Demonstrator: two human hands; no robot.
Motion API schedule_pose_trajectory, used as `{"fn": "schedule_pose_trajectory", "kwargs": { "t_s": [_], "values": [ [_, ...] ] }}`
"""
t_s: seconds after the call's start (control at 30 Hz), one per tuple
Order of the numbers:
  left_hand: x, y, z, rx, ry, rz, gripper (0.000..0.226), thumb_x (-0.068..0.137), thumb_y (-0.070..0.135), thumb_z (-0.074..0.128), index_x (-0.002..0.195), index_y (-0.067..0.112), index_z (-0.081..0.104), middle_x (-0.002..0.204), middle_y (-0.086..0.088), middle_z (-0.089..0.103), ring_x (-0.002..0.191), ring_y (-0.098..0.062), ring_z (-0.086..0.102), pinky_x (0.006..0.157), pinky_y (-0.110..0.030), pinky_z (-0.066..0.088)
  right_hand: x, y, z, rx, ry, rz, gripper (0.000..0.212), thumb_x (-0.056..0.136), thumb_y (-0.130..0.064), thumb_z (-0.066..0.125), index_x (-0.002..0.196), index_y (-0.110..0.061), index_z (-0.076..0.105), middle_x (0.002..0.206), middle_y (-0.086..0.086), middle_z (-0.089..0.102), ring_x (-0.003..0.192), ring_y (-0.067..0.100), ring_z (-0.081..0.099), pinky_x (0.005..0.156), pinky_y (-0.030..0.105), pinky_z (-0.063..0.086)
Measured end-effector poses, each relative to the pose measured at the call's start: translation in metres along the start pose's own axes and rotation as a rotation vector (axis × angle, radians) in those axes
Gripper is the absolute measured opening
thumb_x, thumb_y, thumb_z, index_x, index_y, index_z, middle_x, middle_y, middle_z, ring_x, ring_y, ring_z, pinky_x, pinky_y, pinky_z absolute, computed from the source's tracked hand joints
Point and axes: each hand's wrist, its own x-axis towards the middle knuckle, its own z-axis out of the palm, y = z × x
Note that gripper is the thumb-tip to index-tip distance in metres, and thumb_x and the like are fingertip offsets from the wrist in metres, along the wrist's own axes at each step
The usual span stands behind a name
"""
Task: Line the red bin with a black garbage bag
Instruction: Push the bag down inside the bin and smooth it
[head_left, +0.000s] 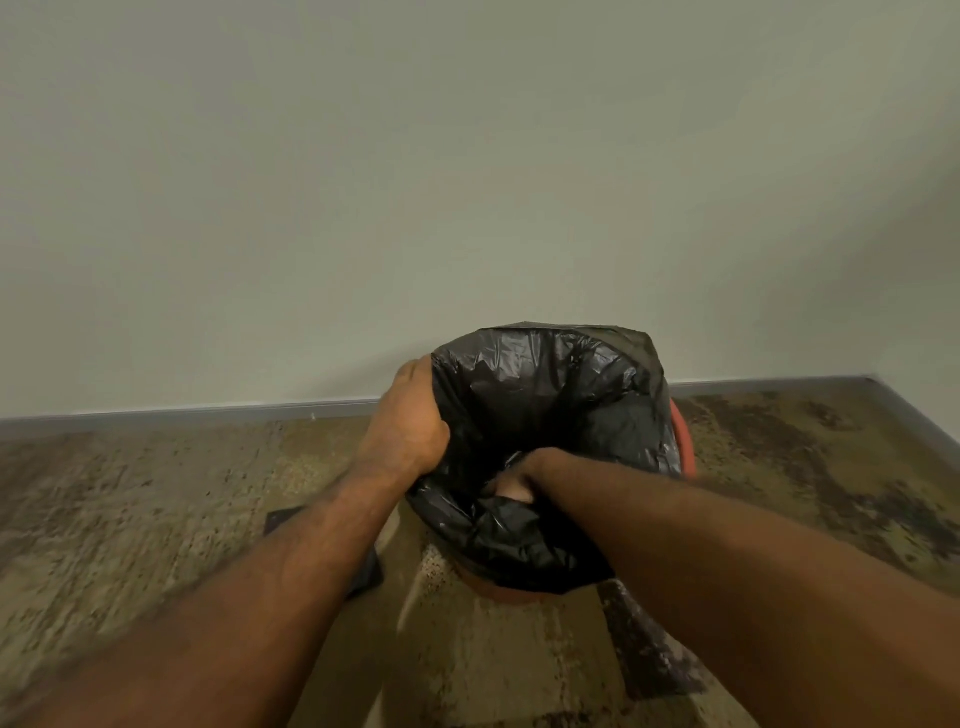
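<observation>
The black garbage bag (545, 395) stands open over the red bin (684, 441), which shows only as a strip of rim at the right and a bit of wall at the bottom. My left hand (413, 415) grips the bag's left edge from outside. My right hand (514, 480) reaches into the bag's mouth at its near side, fingers mostly hidden by folds of plastic, closed on the near edge. The bag's far edge rises above the bin against the wall.
The bin sits on a mottled beige and brown carpet (156, 519) close to a pale wall (467, 182) with a grey baseboard (182, 415). A flat dark piece (363, 571) lies on the carpet under my left forearm.
</observation>
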Motion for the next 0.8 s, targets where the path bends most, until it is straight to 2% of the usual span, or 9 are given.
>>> {"fn": "schedule_pose_trajectory", "kwargs": {
  "t_s": [0.1,0.2,0.33,0.43,0.5,0.57,0.63,0.73,0.8],
  "values": [
    [0.001,0.0,-0.001,0.012,-0.005,-0.012,0.067,0.079,-0.006,0.052,0.141,0.014,0.043,0.139,-0.009,0.049,0.128,-0.026,0.049,0.109,-0.034,0.036,-0.016,0.01,-0.005,0.015,0.167,-0.014,0.051,0.094,-0.029,0.06,0.143,-0.017,0.053,0.144,0.006,0.056,0.128,0.025,0.055,0.105,0.031,0.042],
    [0.003,-0.001,-0.001,0.022,-0.019,-0.018,0.066,0.08,-0.005,0.054,0.142,0.014,0.043,0.14,-0.01,0.049,0.128,-0.027,0.048,0.11,-0.036,0.036,-0.042,0.034,-0.003,-0.186,0.312,-0.089,0.057,0.09,-0.044,0.06,0.142,-0.024,0.052,0.138,0.005,0.061,0.125,0.025,0.057,0.108,0.036,0.042],
    [0.003,-0.003,-0.003,0.042,-0.037,-0.023,0.064,0.083,-0.002,0.056,0.143,0.014,0.042,0.141,-0.01,0.048,0.129,-0.027,0.048,0.11,-0.037,0.035,-0.062,0.075,0.019,-0.324,0.188,0.105,0.075,0.088,-0.068,0.044,0.149,-0.024,0.042,0.15,0.005,0.048,0.139,0.027,0.043,0.119,0.048,0.024],
    [0.002,0.002,-0.002,0.038,-0.048,-0.008,0.065,0.083,-0.001,0.056,0.144,0.013,0.04,0.143,-0.011,0.047,0.131,-0.028,0.046,0.112,-0.037,0.034,-0.072,0.083,0.029,-0.289,0.132,0.171,0.082,0.085,-0.076,0.041,0.145,-0.02,0.047,0.146,0.006,0.052,0.134,0.029,0.048,0.116,0.047,0.032],
    [0.001,0.007,-0.001,0.044,-0.055,0.02,0.064,0.084,0.0,0.056,0.144,0.013,0.041,0.143,-0.011,0.047,0.131,-0.028,0.046,0.112,-0.038,0.034,-0.077,0.083,0.033,-0.267,0.177,0.152,0.078,0.085,-0.074,0.044,0.137,-0.017,0.055,0.136,0.007,0.06,0.125,0.03,0.055,0.11,0.044,0.04],
    [0.001,0.009,-0.002,0.055,-0.067,0.017,0.064,0.083,-0.001,0.056,0.144,0.012,0.04,0.143,-0.012,0.047,0.132,-0.028,0.045,0.114,-0.039,0.034,-0.086,0.084,0.032,-0.243,0.37,0.087,0.07,0.084,-0.073,0.047,0.123,-0.018,0.065,0.117,0.006,0.069,0.108,0.028,0.064,0.098,0.041,0.05],
    [0.001,0.008,-0.005,0.063,-0.076,-0.008,0.065,0.083,-0.002,0.056,0.145,0.01,0.04,0.144,-0.013,0.046,0.133,-0.029,0.044,0.115,-0.04,0.033,-0.099,0.094,0.032,-0.234,0.656,0.005,0.063,0.085,-0.071,0.045,0.116,-0.021,0.068,0.111,0.003,0.072,0.104,0.024,0.066,0.095,0.041,0.051],
    [0.0,0.007,-0.007,0.042,-0.075,-0.039,0.064,0.085,-0.003,0.054,0.145,0.01,0.04,0.145,-0.013,0.046,0.134,-0.03,0.043,0.116,-0.04,0.032,-0.112,0.121,0.048,-0.081,1.002,-0.059,0.068,0.089,-0.068,0.038,0.137,-0.022,0.057,0.144,0.003,0.056,0.137,0.02,0.046,0.117,0.041,0.031],
    [-0.001,0.007,-0.008,0.016,-0.067,-0.052,0.065,0.084,-0.005,0.053,0.146,0.01,0.04,0.146,-0.014,0.046,0.134,-0.03,0.043,0.116,-0.041,0.033,-0.116,0.134,0.069,0.277,1.089,-0.032,0.073,0.092,-0.067,0.037,0.151,-0.025,0.037,0.159,-0.003,0.036,0.147,0.016,0.031,0.12,0.039,0.026]
  ]
}}
